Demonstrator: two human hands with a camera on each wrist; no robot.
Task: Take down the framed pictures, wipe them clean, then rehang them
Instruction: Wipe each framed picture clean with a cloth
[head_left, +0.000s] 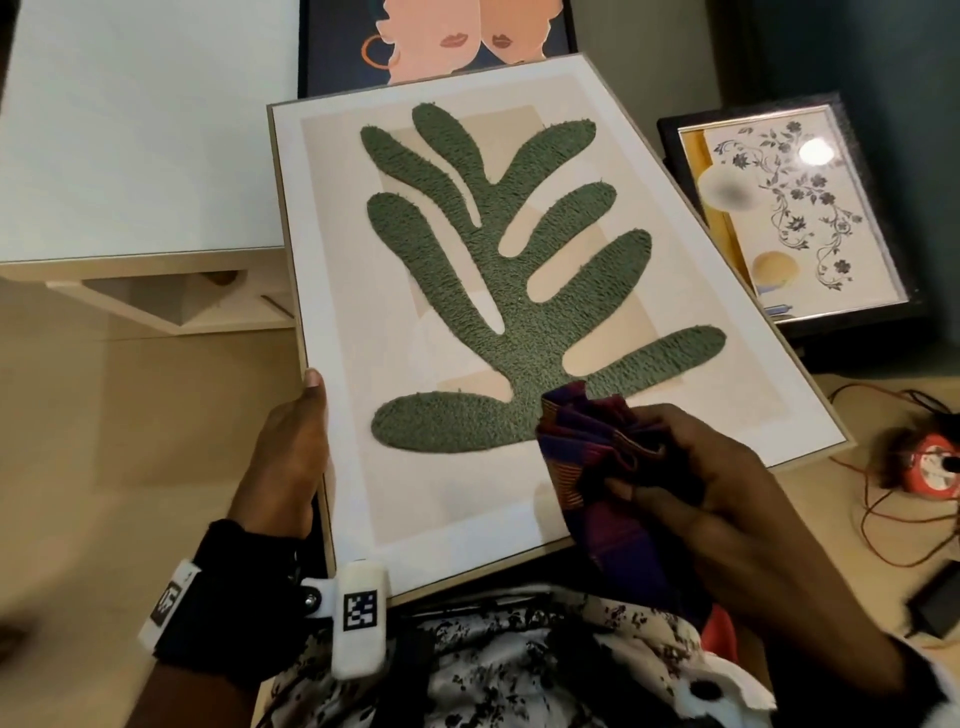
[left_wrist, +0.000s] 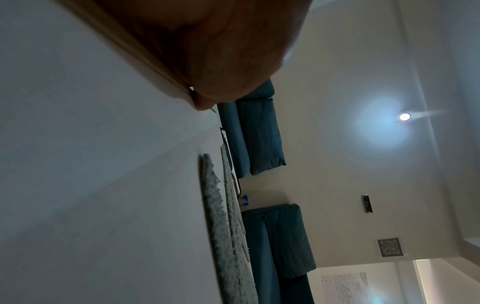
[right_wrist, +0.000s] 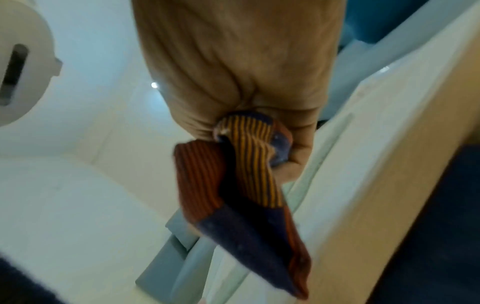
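Gripping the near-left edge of the leaf picture (head_left: 519, 291) propped on the lap, the left hand (head_left: 291, 447) steadies this rigid, probably light frame, while the right hand (head_left: 711, 493) clutches a soft cloth (head_left: 597, 436) against its lower face.

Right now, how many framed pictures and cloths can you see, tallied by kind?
Framed pictures: 3 (green leaf picture in pale wood frame, two-faces picture in dark frame, floral picture in black frame)
Cloths: 1 (striped purple and orange cloth)
Total: 4
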